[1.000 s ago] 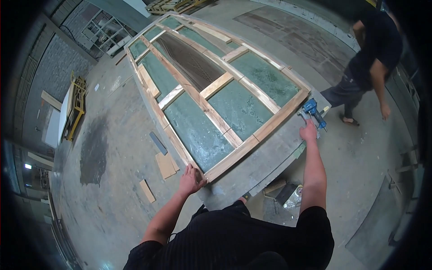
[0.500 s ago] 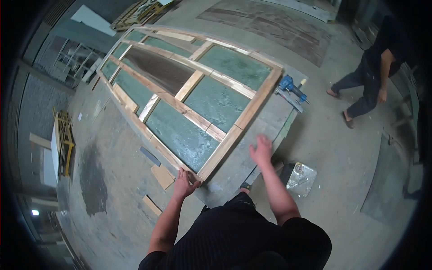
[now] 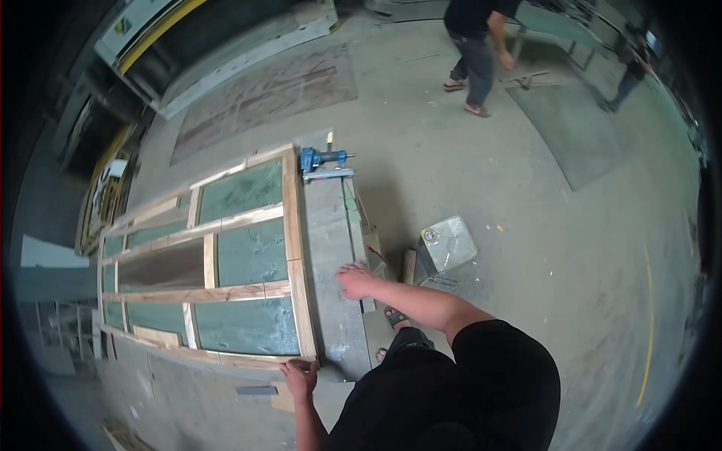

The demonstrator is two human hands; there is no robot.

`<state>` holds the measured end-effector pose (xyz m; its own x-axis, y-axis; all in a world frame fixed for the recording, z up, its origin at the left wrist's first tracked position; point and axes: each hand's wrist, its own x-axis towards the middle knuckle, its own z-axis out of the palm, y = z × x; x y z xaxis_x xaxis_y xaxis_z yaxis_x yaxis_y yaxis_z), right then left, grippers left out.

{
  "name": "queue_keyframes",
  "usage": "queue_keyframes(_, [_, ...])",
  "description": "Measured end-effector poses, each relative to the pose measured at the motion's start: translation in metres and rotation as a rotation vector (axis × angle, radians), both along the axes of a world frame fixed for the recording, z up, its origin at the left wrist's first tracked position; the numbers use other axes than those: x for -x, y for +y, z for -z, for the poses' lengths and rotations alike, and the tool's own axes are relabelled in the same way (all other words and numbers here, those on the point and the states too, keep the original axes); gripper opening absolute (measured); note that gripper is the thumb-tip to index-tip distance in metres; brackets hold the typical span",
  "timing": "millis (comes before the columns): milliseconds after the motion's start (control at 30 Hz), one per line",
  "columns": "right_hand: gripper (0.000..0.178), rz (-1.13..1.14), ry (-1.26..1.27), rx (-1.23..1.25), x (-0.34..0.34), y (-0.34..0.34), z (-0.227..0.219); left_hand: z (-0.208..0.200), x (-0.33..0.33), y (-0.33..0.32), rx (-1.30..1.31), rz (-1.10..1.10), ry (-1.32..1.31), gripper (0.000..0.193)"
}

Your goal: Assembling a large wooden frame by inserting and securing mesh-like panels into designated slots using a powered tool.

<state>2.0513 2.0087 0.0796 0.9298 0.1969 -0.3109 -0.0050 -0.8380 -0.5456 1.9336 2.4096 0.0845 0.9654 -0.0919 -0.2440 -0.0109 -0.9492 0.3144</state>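
Note:
A wooden frame [image 3: 295, 278] with several crossbars lies flat on a grey-topped work table [image 3: 329, 244]. Green surface and one dark brown area show through its openings. My left hand [image 3: 301, 378] is at the frame's near corner, its fingers curled over the wood. On the bare strip of table beside the frame, my right hand [image 3: 356, 281] rests with its fingers spread, holding nothing. A blue nail gun [image 3: 322, 159] lies at the table's far right corner, beyond my right hand.
A square metal can [image 3: 451, 244] stands on the floor right of the table. One person [image 3: 475, 68] is on foot at the far side, and another person [image 3: 630, 71] is farther right. A dark sheet [image 3: 560, 139] lies on the floor. A grey strip [image 3: 257, 391] lies left of my left hand.
The view has swung to the right, so the frame now sits farther left. My left hand stays at the corner; my right hand has come down onto the tabletop.

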Motion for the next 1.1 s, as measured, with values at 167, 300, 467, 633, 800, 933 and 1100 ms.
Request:
queue_keyframes(167, [0.052,0.323,-0.051,-0.119,0.089,-0.022,0.010,0.000,0.003,0.000,-0.055,0.086,-0.041,0.079])
queue_keyframes(300, [0.047,0.526,0.161,-0.010,0.212,-0.032,0.088,-0.006,0.011,0.011,-0.087,0.116,-0.062,0.087])
queue_keyframes(467, [0.047,0.521,0.653,0.150,0.400,-0.043,0.176,-0.005,0.012,0.013,-0.077,0.206,-0.100,0.089])
queue_keyframes(633, [0.049,0.552,0.716,0.167,0.474,-0.007,0.177,-0.007,0.029,0.025,-0.066,0.196,-0.151,0.095])
queue_keyframes(800, [0.050,0.516,0.417,0.087,0.460,0.021,0.183,-0.007,0.033,0.033,-0.030,0.234,-0.127,0.098])
queue_keyframes(933, [0.047,0.449,0.351,0.026,0.405,0.039,0.121,-0.001,0.040,0.050,-0.038,0.177,-0.087,0.089])
queue_keyframes(1100, [0.043,0.429,0.167,0.005,0.374,0.036,0.116,-0.026,0.040,0.046,0.040,0.095,-0.040,0.083])
